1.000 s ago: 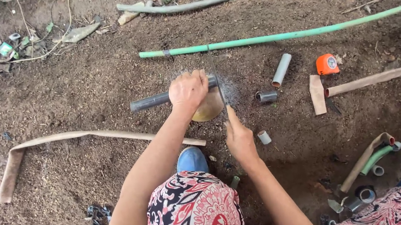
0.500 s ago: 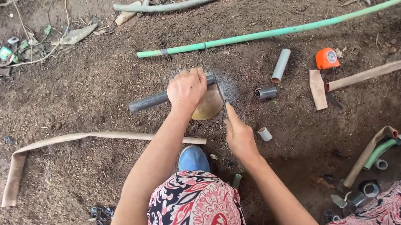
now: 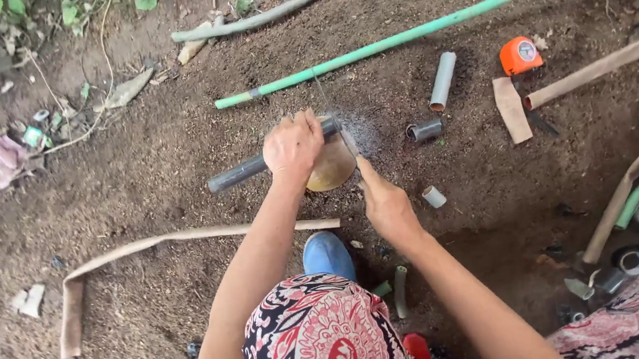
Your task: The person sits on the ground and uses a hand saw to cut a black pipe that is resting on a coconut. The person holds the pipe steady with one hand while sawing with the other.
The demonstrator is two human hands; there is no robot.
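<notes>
L hand (image 3: 293,146) is wrapped tight round a dark grey plastic pipe (image 3: 242,171), grip closed near the pipe's right end; pipe lies across a round tan wooden block (image 3: 332,166) on the bare brown soil ground (image 3: 138,208). R hand (image 3: 387,205) sits just right of the block, closed on a thin blade-like tool (image 3: 351,148) w/ forefinger laid along it; can't tell what kind of tool. Pale dust lies on the soil just beyond the pipe end.

Handling, as a guess: pipe looks stiff, light, smooth, so apt to roll or slip on the block; best held close to the supported end, as L hand does. Block looks heavy enough to sit put.

Counts: 1 dark grey pipe in hand; 2 long green pipes (image 3: 430,26) further off, one bent; 1 loose light grey pipe length (image 3: 442,81); 1 short grey coupling (image 3: 426,130); 1 small pale ring offcut (image 3: 434,196); 1 orange tape measure (image 3: 520,55); 1 blue shoe toe (image 3: 326,255) under the arms. More small fittings lie lower right, too jumbled to count.
</notes>
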